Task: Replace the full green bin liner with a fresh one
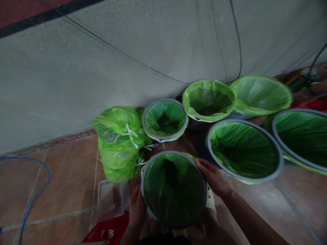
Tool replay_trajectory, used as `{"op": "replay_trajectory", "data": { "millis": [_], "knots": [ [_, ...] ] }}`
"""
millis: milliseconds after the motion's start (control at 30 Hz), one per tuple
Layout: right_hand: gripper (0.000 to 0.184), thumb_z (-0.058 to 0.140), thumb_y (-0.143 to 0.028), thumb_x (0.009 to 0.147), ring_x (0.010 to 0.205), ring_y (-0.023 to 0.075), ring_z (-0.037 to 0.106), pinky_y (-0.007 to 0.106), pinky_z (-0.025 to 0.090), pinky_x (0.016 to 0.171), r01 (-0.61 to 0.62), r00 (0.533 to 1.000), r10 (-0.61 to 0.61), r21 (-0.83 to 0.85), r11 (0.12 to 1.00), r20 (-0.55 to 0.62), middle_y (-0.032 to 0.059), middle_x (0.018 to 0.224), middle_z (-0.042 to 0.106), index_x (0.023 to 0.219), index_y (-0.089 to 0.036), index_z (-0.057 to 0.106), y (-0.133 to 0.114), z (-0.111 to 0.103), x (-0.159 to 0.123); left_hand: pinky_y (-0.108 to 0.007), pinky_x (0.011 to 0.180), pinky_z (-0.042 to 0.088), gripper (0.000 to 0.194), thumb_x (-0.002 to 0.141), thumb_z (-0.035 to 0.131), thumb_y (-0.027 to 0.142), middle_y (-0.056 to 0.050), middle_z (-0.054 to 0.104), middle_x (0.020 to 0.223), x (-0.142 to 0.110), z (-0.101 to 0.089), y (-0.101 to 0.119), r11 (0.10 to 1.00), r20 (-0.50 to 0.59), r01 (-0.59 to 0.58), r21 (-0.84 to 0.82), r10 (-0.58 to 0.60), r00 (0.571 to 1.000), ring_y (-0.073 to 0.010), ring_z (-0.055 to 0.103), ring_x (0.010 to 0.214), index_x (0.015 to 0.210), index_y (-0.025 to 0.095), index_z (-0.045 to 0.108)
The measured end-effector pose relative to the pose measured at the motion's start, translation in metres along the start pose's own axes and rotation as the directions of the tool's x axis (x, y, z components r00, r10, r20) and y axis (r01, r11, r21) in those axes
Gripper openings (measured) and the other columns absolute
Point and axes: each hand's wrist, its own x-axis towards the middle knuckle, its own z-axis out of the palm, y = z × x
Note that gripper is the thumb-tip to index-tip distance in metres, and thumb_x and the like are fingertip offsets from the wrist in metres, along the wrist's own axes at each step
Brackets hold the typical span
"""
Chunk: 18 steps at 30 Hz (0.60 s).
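A round trash can (175, 154) lined with a green bag stands close in front of me, a grey ring around its mouth. My right hand (213, 177) grips its right side, fingers at the rim where some of the liner's edge shows. Against the left side rests my left hand (137, 206), its fingers partly hidden by the can, closed around its wall. The green liner (176, 190) hangs down inside, and the bottom is too dark to make out. Just beyond is a smaller lined can (165, 137) with a similar grey ring.
Tied green bags (120, 143) are piled by the wall on the left. More lined cans (245, 177) stand to the right. A clear plastic box (104, 197) and a red crate (109, 229) lie at lower left. A blue cable (38, 194) crosses the tiles.
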Motion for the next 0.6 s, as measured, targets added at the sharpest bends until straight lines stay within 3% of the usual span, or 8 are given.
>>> {"op": "replay_trajectory", "data": {
  "millis": [167,267,333,367,433,467,533,600],
  "knots": [
    [0.049,0.067,-0.055,0.075,0.09,0.0218,0.066,0.034,0.052,0.082,-0.006,0.997,0.011,-0.068,0.998,0.073,0.0067,0.099,0.071,0.107,-0.018,0.065,0.008,-0.013,-0.012,-0.037,0.094,0.045,0.036,0.082,0.055,0.048,-0.007,0.071,0.109,0.038,0.005,0.036,0.995,-0.095,-0.065,0.076,0.072,0.993,-0.0262,0.063,0.1,0.101,0.021,0.069],
    [0.05,0.064,-0.055,0.076,0.088,0.0249,0.065,0.039,0.052,0.079,-0.049,0.998,0.037,-0.292,0.955,-0.048,0.0081,0.095,0.07,0.109,-0.019,0.063,0.008,-0.02,-0.026,-0.037,0.093,0.045,0.033,0.083,0.055,0.044,-0.008,0.071,0.107,0.06,0.006,0.054,0.99,-0.085,-0.095,0.103,0.104,0.991,-0.025,0.063,0.098,0.1,0.02,0.07],
    [0.051,0.066,-0.051,0.073,0.084,0.0271,0.064,0.042,0.051,0.077,-0.018,0.967,-0.122,-0.537,0.844,-0.223,0.0093,0.093,0.069,0.114,-0.02,0.061,0.002,-0.017,-0.036,-0.036,0.093,0.045,0.032,0.083,0.055,0.044,-0.009,0.072,0.103,0.071,0.01,0.065,0.987,-0.091,-0.114,0.113,0.125,0.988,-0.0245,0.063,0.097,0.097,0.02,0.071],
    [0.051,0.065,-0.049,0.073,0.085,0.028,0.063,0.043,0.051,0.078,0.028,0.937,-0.247,-0.654,0.756,-0.246,0.0103,0.096,0.068,0.116,-0.021,0.06,-0.003,-0.012,-0.039,-0.035,0.093,0.045,0.032,0.083,0.055,0.045,-0.009,0.072,0.1,0.075,0.013,0.069,0.985,-0.092,-0.124,0.117,0.135,0.987,-0.0243,0.063,0.096,0.094,0.019,0.071],
    [0.046,0.058,-0.042,0.079,0.095,0.0284,0.062,0.044,0.048,0.086,0.188,0.894,-0.439,-0.813,0.552,-0.092,0.0119,0.107,0.066,0.121,-0.023,0.058,-0.012,0.007,-0.042,-0.035,0.089,0.046,0.034,0.083,0.055,0.046,-0.008,0.073,0.094,0.082,0.02,0.077,0.982,-0.082,-0.148,0.12,0.158,0.984,-0.024,0.063,0.092,0.092,0.018,0.072],
    [0.042,0.054,-0.038,0.083,0.1,0.0277,0.061,0.043,0.047,0.09,0.276,0.893,-0.447,-0.844,0.459,0.049,0.0121,0.112,0.065,0.121,-0.023,0.059,-0.016,0.019,-0.041,-0.034,0.087,0.047,0.034,0.083,0.055,0.047,-0.008,0.073,0.092,0.085,0.024,0.081,0.98,-0.074,-0.16,0.118,0.17,0.983,-0.0238,0.064,0.089,0.091,0.018,0.072],
    [0.035,0.053,-0.028,0.083,0.105,0.0264,0.061,0.041,0.047,0.091,0.389,0.908,-0.292,-0.862,0.327,0.299,0.0115,0.115,0.065,0.117,-0.024,0.062,-0.016,0.045,-0.03,-0.034,0.085,0.047,0.035,0.082,0.056,0.047,-0.007,0.073,0.09,0.092,0.029,0.085,0.977,-0.06,-0.182,0.114,0.19,0.98,-0.0235,0.064,0.087,0.09,0.017,0.073],
    [0.028,0.062,-0.018,0.074,0.097,0.0293,0.065,0.043,0.049,0.084,0.398,0.917,-0.058,-0.892,0.214,0.395,0.0133,0.102,0.069,0.102,-0.021,0.068,-0.006,0.068,-0.012,-0.033,0.085,0.046,0.033,0.081,0.058,0.046,-0.007,0.073,0.09,0.101,0.032,0.087,0.976,-0.052,-0.187,0.112,0.194,0.98,-0.0237,0.064,0.087,0.089,0.018,0.073]
  ]
}}
